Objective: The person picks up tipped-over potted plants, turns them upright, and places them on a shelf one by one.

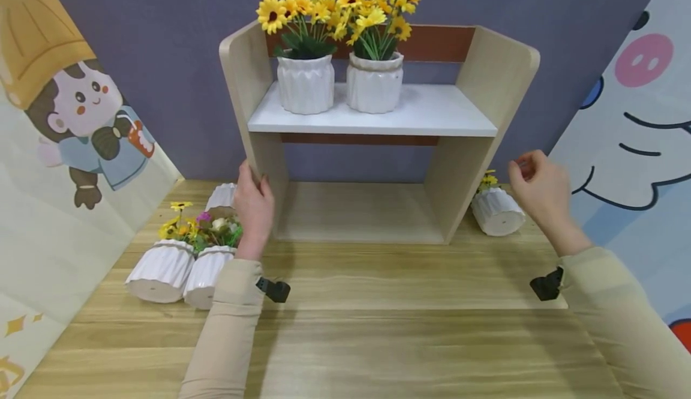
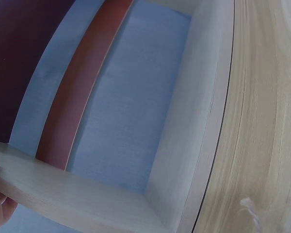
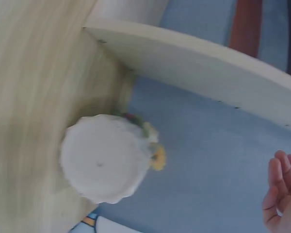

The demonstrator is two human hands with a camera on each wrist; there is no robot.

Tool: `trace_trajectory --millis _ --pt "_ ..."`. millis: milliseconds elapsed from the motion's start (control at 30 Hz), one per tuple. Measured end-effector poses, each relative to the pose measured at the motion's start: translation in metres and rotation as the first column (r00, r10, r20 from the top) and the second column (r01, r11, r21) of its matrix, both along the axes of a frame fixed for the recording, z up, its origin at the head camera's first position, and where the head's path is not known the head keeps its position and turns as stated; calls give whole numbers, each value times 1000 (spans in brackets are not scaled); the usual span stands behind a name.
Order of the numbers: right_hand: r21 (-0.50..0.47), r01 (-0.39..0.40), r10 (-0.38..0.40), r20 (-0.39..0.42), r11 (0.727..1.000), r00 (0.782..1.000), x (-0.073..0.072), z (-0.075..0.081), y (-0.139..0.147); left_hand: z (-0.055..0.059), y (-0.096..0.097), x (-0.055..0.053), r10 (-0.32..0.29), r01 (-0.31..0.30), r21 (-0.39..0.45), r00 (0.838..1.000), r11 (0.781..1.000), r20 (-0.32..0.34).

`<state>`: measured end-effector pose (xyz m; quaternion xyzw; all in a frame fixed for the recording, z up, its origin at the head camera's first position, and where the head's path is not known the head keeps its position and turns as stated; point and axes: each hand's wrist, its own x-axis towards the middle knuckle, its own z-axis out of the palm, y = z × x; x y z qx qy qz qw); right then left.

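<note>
Below the left hand [image 1: 254,207] and the right hand [image 1: 545,186]: we record a wood-grain tabletop [image 1: 432,351].
Shelf unit [image 1: 361,213]: we find it upright on the tabletop, between the two hands.
White board [image 1: 432,114]: it spans the unit between its left side panel [image 1: 270,156] and right side panel [image 1: 461,165].
Upright pots: two white ones with yellow flowers stand on that board, the first pot [image 1: 306,84] on the left hand's side, the second pot [image 1: 375,84] a little toward the right hand.
Lying pots: left of the left hand we count a yellow-flowered pot [image 1: 162,270], a mixed-flower pot [image 1: 205,273] and, partly hidden by the hand, a rear pot [image 1: 222,197]; just left of the right hand, a lone pot [image 1: 495,210].
Left-hand grip: grasping the left side panel, thumb inside, fingers outside.
Right-hand grip: released, fingers loosely bent, apart from the right side panel.
Cuffs: we note a black device [image 1: 274,289] at the left wrist, its twin [image 1: 547,285] at the right.
Magenta bloom [image 1: 204,216]: just left of the left hand.
</note>
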<state>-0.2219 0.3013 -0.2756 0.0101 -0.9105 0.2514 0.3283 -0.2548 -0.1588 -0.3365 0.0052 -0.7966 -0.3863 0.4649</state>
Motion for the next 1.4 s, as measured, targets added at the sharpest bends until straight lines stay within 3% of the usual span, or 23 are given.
trace_trajectory --millis 300,533,767,1067,1400 --pt "46 18 -26 172 999 985 -14 -25 14 1 0 1 5 -5 -10 1000 1000 -2" --pt "81 26 -44 227 996 973 -21 -41 24 0 2 1 9 -8 -18 1000 1000 10" --pt "99 4 -41 374 995 927 -29 -50 24 2 1 1 5 -5 -12 1000 1000 -2" --pt "111 -30 -33 527 993 849 -42 -64 23 1 -1 2 11 -11 -18 1000 1000 0" --pt "184 -14 -95 571 983 816 -52 -75 18 2 -1 2 2 -2 -16 1000 1000 12"
